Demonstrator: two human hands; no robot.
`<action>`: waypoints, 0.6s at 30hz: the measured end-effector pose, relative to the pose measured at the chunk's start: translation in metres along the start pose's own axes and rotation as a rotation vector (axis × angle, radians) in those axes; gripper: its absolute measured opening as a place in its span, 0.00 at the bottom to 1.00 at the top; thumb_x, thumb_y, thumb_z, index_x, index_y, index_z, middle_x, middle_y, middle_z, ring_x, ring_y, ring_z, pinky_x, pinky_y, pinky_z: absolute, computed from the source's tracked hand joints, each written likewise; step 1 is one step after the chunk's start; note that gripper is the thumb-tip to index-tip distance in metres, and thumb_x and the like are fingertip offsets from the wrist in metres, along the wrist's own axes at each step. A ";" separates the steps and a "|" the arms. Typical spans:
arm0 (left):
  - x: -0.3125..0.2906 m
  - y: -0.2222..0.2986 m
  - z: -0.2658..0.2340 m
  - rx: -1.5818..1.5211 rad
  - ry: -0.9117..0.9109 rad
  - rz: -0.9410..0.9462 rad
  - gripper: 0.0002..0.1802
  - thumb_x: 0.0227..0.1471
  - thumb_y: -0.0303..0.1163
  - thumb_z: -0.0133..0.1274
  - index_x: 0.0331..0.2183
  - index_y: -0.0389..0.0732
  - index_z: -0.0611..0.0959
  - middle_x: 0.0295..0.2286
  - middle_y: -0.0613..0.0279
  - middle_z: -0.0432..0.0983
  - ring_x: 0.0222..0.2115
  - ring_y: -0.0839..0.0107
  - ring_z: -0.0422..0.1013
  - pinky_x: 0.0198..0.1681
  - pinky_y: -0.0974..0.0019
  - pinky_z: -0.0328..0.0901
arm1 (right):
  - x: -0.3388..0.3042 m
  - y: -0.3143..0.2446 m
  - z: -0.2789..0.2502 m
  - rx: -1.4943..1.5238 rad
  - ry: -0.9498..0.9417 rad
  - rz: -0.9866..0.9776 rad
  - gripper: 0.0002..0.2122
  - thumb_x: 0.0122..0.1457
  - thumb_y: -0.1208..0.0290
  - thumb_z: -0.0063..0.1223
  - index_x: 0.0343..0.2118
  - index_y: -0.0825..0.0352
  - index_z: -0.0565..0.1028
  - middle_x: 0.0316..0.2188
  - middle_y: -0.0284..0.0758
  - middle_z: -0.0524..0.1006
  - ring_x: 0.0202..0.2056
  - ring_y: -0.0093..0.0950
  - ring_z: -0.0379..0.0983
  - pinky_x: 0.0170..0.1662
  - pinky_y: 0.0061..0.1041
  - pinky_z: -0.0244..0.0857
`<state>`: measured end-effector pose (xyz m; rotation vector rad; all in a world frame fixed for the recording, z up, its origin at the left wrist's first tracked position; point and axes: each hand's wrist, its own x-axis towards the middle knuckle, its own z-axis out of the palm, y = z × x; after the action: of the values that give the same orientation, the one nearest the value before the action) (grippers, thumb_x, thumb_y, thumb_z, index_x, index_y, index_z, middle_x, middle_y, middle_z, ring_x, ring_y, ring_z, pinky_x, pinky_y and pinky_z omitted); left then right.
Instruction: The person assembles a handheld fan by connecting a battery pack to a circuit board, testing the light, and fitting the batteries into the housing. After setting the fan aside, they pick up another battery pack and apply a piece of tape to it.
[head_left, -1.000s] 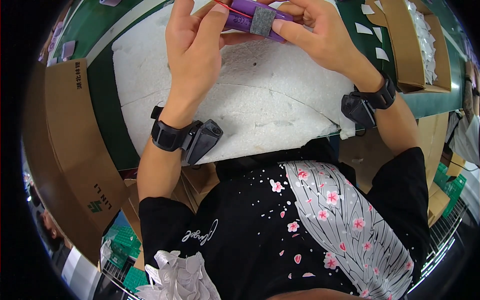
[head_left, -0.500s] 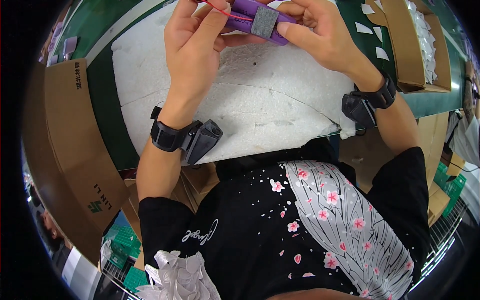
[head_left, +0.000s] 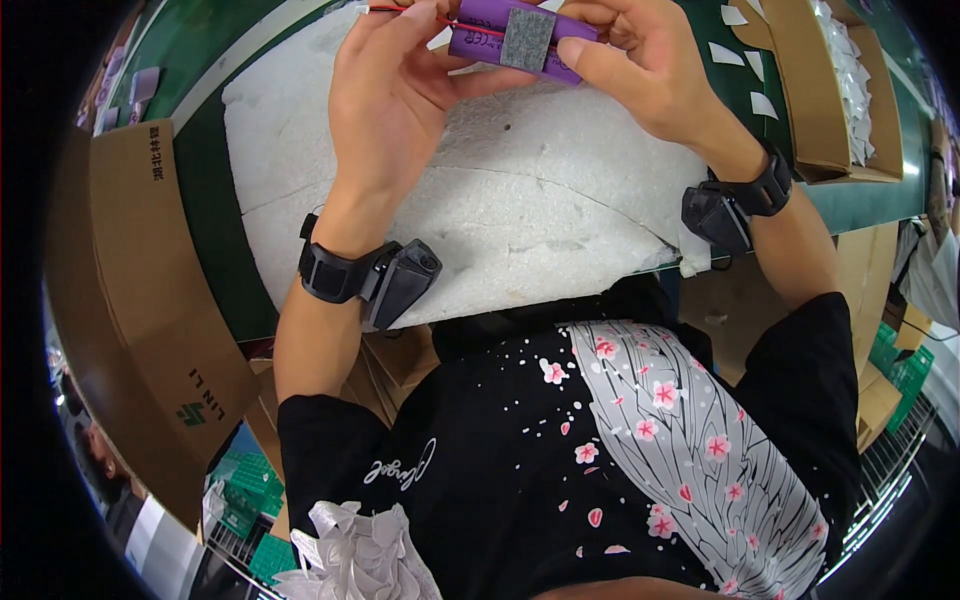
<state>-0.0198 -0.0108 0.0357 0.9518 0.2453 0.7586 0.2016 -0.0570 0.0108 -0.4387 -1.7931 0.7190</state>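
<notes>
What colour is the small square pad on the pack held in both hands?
The square pad is grey, stuck on a purple pack; the head view shows it.

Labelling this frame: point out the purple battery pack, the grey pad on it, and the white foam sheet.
purple battery pack (head_left: pixel 575 45), head view, right end of wrap.
grey pad (head_left: pixel 526 40), head view, centre.
white foam sheet (head_left: pixel 520 190), head view, bare middle.

purple battery pack (head_left: pixel 520 40) — grey pad, held level

Glossy purple plastic-wrapped pack (head_left: pixel 520 35) with matt grey felt-like patch (head_left: pixel 526 40), above rough white foam slab (head_left: pixel 520 210); plain brown cardboard boxes (head_left: pixel 150 290), matt black plastic wrist devices (head_left: pixel 400 280).
</notes>
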 end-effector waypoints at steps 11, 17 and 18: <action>0.002 -0.005 0.034 0.177 0.376 -0.031 0.08 0.63 0.34 0.42 0.41 0.43 0.68 0.47 0.44 0.72 0.43 0.59 0.75 0.38 0.55 0.77 | 0.002 -0.006 0.001 0.005 0.057 0.174 0.18 0.55 0.75 0.48 0.49 0.75 0.69 0.35 0.36 0.75 0.34 0.18 0.69 0.40 0.17 0.63; -0.001 -0.005 0.029 0.167 0.373 -0.032 0.10 0.62 0.33 0.42 0.45 0.43 0.68 0.48 0.43 0.71 0.43 0.59 0.75 0.37 0.56 0.77 | 0.006 -0.031 0.004 0.087 0.115 0.603 0.18 0.55 0.75 0.48 0.49 0.74 0.69 0.35 0.36 0.75 0.34 0.18 0.69 0.39 0.17 0.63; 0.000 -0.005 0.030 0.173 0.370 -0.029 0.10 0.62 0.33 0.42 0.45 0.43 0.68 0.48 0.43 0.71 0.43 0.58 0.75 0.37 0.56 0.77 | 0.007 -0.019 0.005 0.074 0.084 0.393 0.18 0.55 0.76 0.48 0.49 0.74 0.69 0.35 0.36 0.75 0.34 0.18 0.69 0.39 0.17 0.63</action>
<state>-0.0027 -0.0320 0.0487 0.9630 0.6548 0.8947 0.1960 -0.0683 0.0275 -0.7727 -1.6120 1.0188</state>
